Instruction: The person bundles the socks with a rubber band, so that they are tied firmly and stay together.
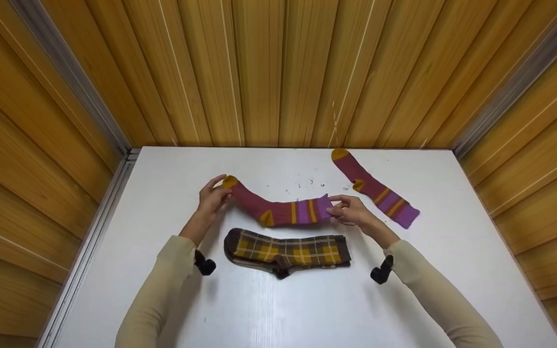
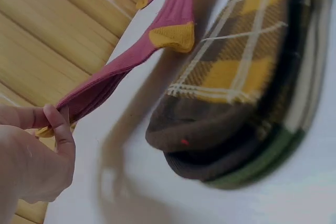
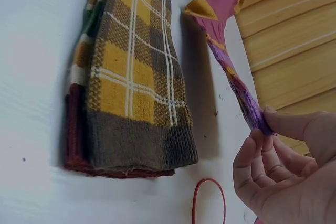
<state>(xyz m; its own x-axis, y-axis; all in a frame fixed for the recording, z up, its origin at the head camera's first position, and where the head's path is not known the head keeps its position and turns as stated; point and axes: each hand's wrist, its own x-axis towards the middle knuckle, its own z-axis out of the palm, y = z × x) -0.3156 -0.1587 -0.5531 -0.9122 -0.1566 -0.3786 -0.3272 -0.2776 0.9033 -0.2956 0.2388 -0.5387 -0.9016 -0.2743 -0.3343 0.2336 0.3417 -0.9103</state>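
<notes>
A maroon sock (image 1: 278,212) with mustard toe and heel and purple stripes is stretched between both hands, above the white table; its shadow falls below. My left hand (image 1: 213,196) pinches the mustard toe between thumb and fingers. The purple cuff end is pinched by my right hand (image 1: 353,211). Nearer the person lies a stack of socks, topped by a brown-and-yellow plaid sock (image 1: 288,250). In the left wrist view, green and cream sock edges (image 2: 283,145) show under it. A matching maroon sock (image 1: 370,186) lies flat at the back right.
The white table (image 1: 162,169) meets wood-look panels (image 1: 278,72) at the back, with more panels at both sides. Small dark specks lie behind the held sock. A thin red loop (image 3: 195,203) shows low in the right wrist view. Black wrist cameras (image 1: 205,263) sit at the cuffs.
</notes>
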